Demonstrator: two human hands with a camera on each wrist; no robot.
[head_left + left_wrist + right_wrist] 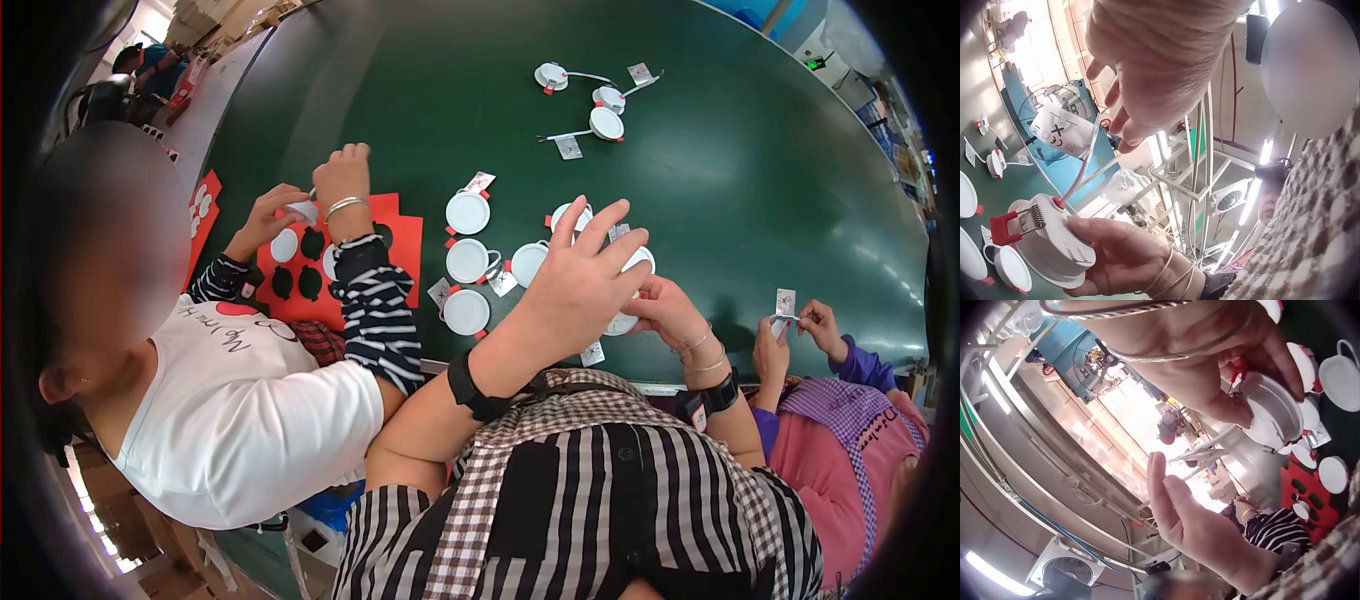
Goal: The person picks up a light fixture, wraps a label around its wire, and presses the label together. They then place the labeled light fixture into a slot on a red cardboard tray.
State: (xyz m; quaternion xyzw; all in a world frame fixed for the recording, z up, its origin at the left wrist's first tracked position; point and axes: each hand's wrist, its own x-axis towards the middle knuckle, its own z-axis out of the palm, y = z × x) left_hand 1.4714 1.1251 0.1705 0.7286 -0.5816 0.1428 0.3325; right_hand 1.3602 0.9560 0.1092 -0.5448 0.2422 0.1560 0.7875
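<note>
My right hand (672, 314) holds a white round recessed downlight (1057, 247) with its thumb and fingers around the body. A red-tipped spring clip (1007, 229) sticks out from the lamp's side in the left wrist view. Out of its top rises a white cable (1082, 172) carrying a printed label tag (1065, 130). My left hand (580, 278) is raised beside it, fingers extended. In the right wrist view, the left fingertips (1157, 464) come close to the cable's free end. Several more white downlights (467, 261) lie on the green table around my hands.
At the left, a person (240, 420) handles a white part over a red sheet with round cutouts (405, 262). A person at the right (850, 440) holds a tagged piece. Farther back on the green table (420, 90) lie three cabled downlights (606, 123).
</note>
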